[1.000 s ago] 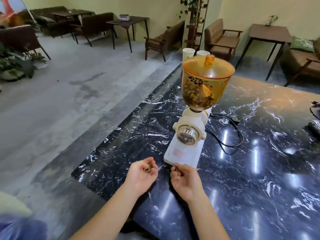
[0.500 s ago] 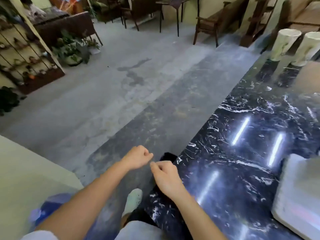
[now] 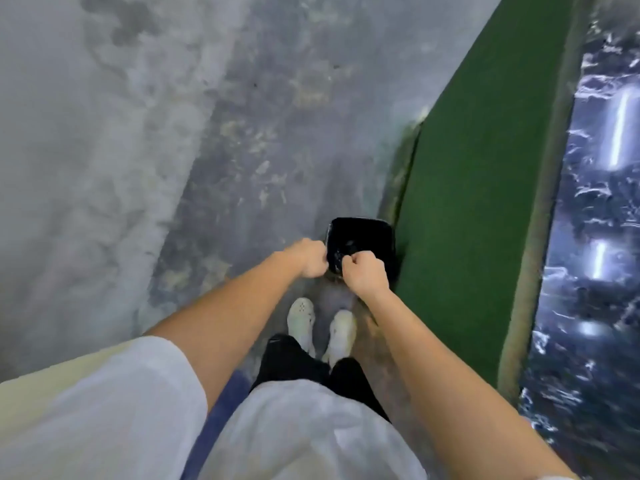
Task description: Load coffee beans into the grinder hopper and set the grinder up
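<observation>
I am looking straight down at the floor, and the grinder and its hopper are out of view. My left hand (image 3: 309,258) and my right hand (image 3: 366,274) are both curled into fists, close together, knuckles up. They hover over the near edge of a black square bin (image 3: 367,233) that stands on the floor. Whether anything small is inside either fist is hidden by the fingers. No coffee beans are visible.
The bin stands against the green side panel (image 3: 467,220) of the counter. The black marbled countertop (image 3: 595,237) runs down the right edge. My white shoes (image 3: 303,318) stand on the grey concrete floor (image 3: 121,150) just behind the bin.
My view has swung from the grinder on the countertop down to the floor. Both fists have moved off the counter edge and now hang over the black bin.
</observation>
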Demonstrator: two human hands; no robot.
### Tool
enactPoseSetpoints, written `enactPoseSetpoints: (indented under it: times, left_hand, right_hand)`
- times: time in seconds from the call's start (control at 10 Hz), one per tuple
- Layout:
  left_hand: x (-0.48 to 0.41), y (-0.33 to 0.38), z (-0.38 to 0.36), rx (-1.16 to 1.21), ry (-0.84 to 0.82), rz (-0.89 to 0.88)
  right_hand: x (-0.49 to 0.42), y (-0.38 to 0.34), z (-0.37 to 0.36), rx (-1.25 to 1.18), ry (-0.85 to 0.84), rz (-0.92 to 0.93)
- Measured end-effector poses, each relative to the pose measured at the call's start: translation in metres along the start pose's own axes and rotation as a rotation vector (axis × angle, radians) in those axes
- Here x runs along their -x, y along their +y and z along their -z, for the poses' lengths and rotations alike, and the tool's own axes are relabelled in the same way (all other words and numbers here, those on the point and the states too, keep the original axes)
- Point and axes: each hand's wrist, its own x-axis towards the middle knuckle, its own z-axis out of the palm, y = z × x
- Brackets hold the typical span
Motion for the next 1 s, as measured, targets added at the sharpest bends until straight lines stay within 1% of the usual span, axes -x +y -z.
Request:
enactPoseSetpoints:
  times: [0.1, 0.2, 0.3, 0.4, 0.5, 0.6, 0.7, 0.8, 0.9, 1.0]
  left_hand:
    - [-0.074, -0.012, -0.012, -0.041, -0.015, -0.022]
    - [-0.150, -0.025, -0.041, -0.103, -0.051, -0.082]
    - [-0.224, -0.034, -0.076, -0.149, -0.104, -0.138]
    - [-0.279, -0.041, -0.106, -0.146, -0.085, -0.181]
    - [-0.312, -0.044, -0.128, -0.107, -0.065, -0.206]
    - [-0.331, -0.044, -0.140, -0.051, -0.096, -0.205]
    - [-0.344, -0.043, -0.146, -0.036, -0.179, -0.217]
    - [-0.352, -0.043, -0.150, -0.078, -0.210, -0.242]
    - [-0.344, -0.045, -0.146, -0.153, -0.192, -0.245]
    - [-0.325, -0.048, -0.139, -0.281, -0.140, -0.234]
  right_hand:
    - [-0.072, 0.034, -0.017, 0.031, 0.059, -0.119]
    - [-0.149, 0.069, -0.040, 0.085, 0.093, -0.173]
    - [-0.219, 0.107, -0.067, 0.144, 0.093, -0.194]
    - [-0.270, 0.139, -0.089, 0.163, 0.058, -0.216]
    - [-0.301, 0.157, -0.103, 0.102, 0.038, -0.231]
    - [-0.320, 0.165, -0.109, 0.071, -0.044, -0.190]
    - [-0.333, 0.170, -0.111, 0.122, -0.107, -0.114]
    - [-0.341, 0.175, -0.111, 0.162, -0.156, -0.088]
    - [-0.338, 0.175, -0.110, 0.209, -0.166, -0.083]
    - [-0.322, 0.169, -0.104, 0.307, -0.173, -0.073]
